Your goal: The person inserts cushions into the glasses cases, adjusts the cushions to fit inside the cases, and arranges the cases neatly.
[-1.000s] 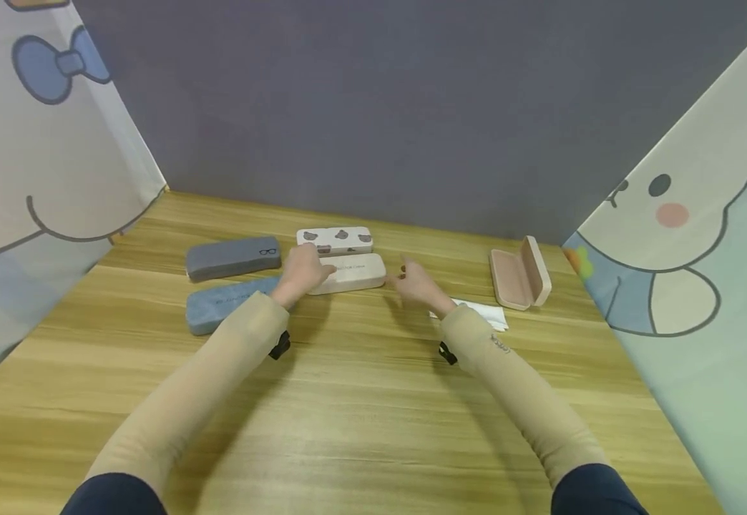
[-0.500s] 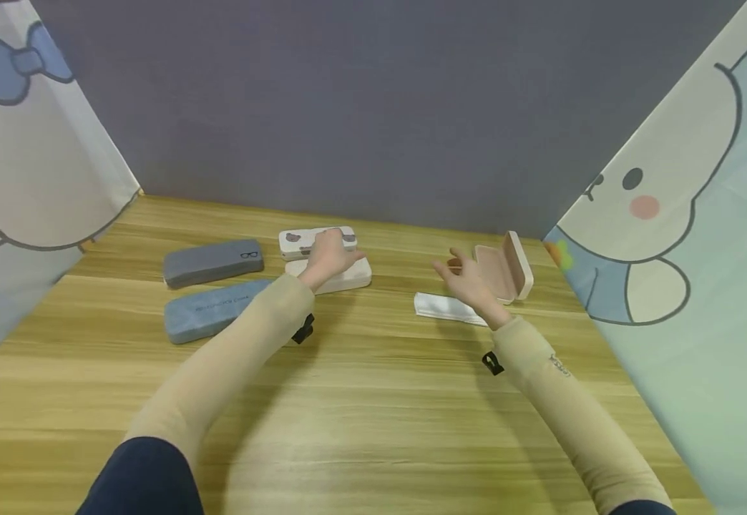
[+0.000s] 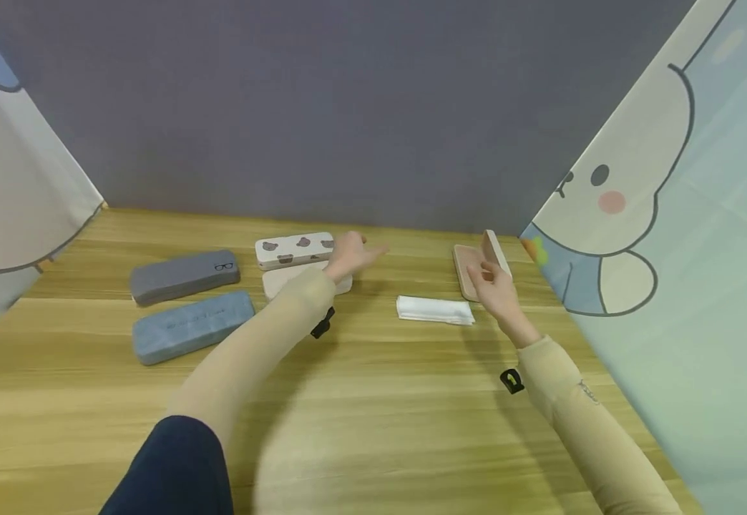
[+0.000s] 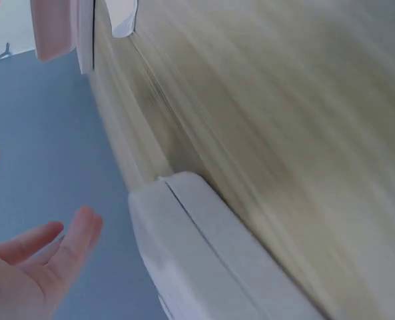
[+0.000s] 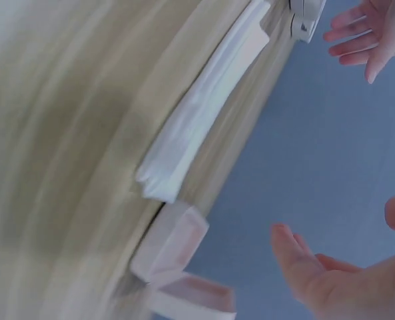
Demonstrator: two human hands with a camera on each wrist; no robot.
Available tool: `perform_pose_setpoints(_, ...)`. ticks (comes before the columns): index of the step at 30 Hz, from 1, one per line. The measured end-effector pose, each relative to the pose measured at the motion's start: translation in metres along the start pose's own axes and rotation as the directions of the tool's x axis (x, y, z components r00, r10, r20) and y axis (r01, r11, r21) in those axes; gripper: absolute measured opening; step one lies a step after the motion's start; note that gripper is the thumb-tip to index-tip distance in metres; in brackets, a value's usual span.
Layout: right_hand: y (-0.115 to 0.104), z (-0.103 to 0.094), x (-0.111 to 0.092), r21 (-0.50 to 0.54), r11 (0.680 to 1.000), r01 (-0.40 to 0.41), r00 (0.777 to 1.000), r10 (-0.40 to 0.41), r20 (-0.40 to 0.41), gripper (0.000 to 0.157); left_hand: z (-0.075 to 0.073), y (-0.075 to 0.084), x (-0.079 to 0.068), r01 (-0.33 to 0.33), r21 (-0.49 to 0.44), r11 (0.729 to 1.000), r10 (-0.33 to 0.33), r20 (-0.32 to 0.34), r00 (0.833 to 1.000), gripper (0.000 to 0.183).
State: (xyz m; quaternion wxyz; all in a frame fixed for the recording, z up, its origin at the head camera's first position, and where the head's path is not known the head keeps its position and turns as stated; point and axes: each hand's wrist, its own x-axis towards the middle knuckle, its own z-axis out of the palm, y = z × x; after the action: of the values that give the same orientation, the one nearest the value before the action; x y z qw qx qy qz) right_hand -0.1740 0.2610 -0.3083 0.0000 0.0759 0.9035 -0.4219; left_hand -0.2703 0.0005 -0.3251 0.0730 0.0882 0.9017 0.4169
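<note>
My left hand (image 3: 350, 256) hovers by the right end of a cream glasses case (image 3: 275, 280), its fingers apart with nothing in them. In the left wrist view this cream case (image 4: 204, 260) is closed, below and apart from the hand. Behind it lies a white glasses case with brown bear prints (image 3: 293, 250). My right hand (image 3: 499, 295) is raised just in front of a pink glasses case (image 3: 466, 261) that stands with its lid up. The right wrist view has that hand (image 5: 344, 280) with spread fingers, holding nothing, clear of the case (image 5: 174, 243).
A folded white cloth (image 3: 434, 310) lies between the hands. On the left are a grey glasses case (image 3: 183, 277) with a spectacles mark and a blue one (image 3: 193, 325). A dark grey wall (image 3: 373, 107) closes off the table's (image 3: 373, 429) back; printed panels flank it.
My right hand has moved right, from beside the cream case to the open pink case. My left hand has lifted off the cream case and shifted right. The view has turned right.
</note>
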Motion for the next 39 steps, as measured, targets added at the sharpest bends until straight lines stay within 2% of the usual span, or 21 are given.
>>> perform_pose_setpoints(5,0.014,-0.008,-0.005,0.063,0.995,-0.08,0.997,0.079,0.025,0.071,0.011,0.012,0.011,-0.016,0.032,0.999,0.015,0.034,0.999,0.073)
perform_pose_setpoints(10,0.027,-0.013,-0.008,0.106,0.984,-0.141,0.99,0.142,-0.007,0.074,0.025,0.028,0.024,-0.026,-0.032,0.999,0.028,0.074,0.997,0.064)
perform_pose_setpoints(15,0.039,-0.018,-0.013,0.146,0.969,-0.198,0.98,0.199,0.005,0.078,0.052,0.041,0.038,0.015,-0.083,0.996,-0.004,0.126,0.992,0.073)
perform_pose_setpoints(17,0.042,-0.02,-0.015,0.154,0.964,-0.215,0.976,0.215,0.016,0.078,0.062,0.043,0.041,0.034,-0.11,0.993,-0.02,0.124,0.992,0.079)
perform_pose_setpoints(20,0.046,-0.023,-0.015,0.163,0.957,-0.24,0.971,0.24,0.02,0.078,0.076,0.047,0.044,0.07,-0.145,0.987,-0.051,0.131,0.99,0.067)
perform_pose_setpoints(22,0.048,-0.025,-0.015,0.163,0.953,-0.255,0.967,0.255,0.016,0.079,0.082,0.049,0.045,0.073,-0.158,0.985,-0.053,0.125,0.991,0.068)
perform_pose_setpoints(24,0.051,-0.027,-0.015,0.16,0.946,-0.281,0.959,0.282,0.016,0.08,0.088,0.052,0.048,0.076,-0.166,0.983,-0.051,0.147,0.988,0.068)
perform_pose_setpoints(27,0.055,-0.029,-0.015,0.15,0.937,-0.314,0.949,0.312,0.036,0.083,0.098,0.056,0.052,0.092,-0.209,0.974,-0.056,0.176,0.983,0.083)
perform_pose_setpoints(32,0.063,-0.027,-0.016,0.212,0.911,-0.354,0.935,0.346,0.078,0.086,0.123,0.064,0.058,0.173,-0.303,0.937,-0.11,0.213,0.971,0.09)
perform_pose_setpoints(37,0.066,-0.022,-0.015,0.338,0.86,-0.381,0.923,0.376,0.085,0.089,0.148,0.079,0.061,0.16,-0.33,0.93,-0.076,0.254,0.964,0.086)
perform_pose_setpoints(39,0.066,-0.021,-0.016,0.34,0.858,-0.385,0.921,0.378,0.091,0.091,0.155,0.084,0.063,0.147,-0.34,0.929,-0.062,0.248,0.967,0.084)
